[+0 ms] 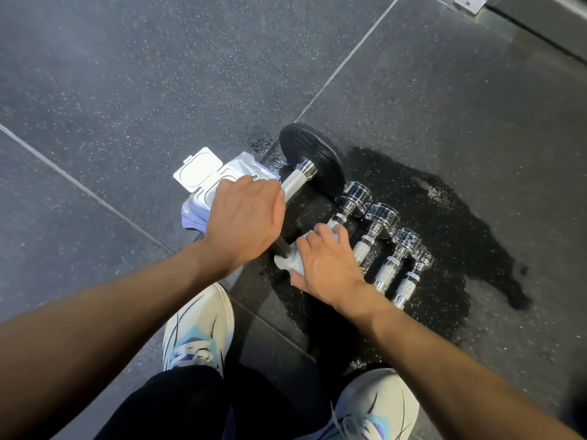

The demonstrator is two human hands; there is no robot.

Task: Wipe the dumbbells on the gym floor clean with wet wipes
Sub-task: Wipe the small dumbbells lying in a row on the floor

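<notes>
Crouched on a gym floor point(127, 90), a person works on the large dumbbell point(313, 163), which lies at the left end of a row. The left hand point(244, 217) is clamped round its knurled bar, and the right hand point(327, 265) grips a white wet wipe point(287, 263) against its near end, which is mostly hidden. The chief risk looks to be the heavy, round-plated weight rolling or slipping from damp fingers onto the four small chrome dumbbells point(378, 230) just beside it, or toward the white-and-blue shoes point(200, 328). The thin wipe may also snag and tear on the knurling. The floor is dark speckled rubber tile with pale seams. A wide wet patch point(444, 233) spreads under the row, likely slick underfoot. The wipes pack point(206, 182) sits lid-open just beyond the left hand, where the wipes could dry out. A metal plate point(469, 3) marks the far corner.
</notes>
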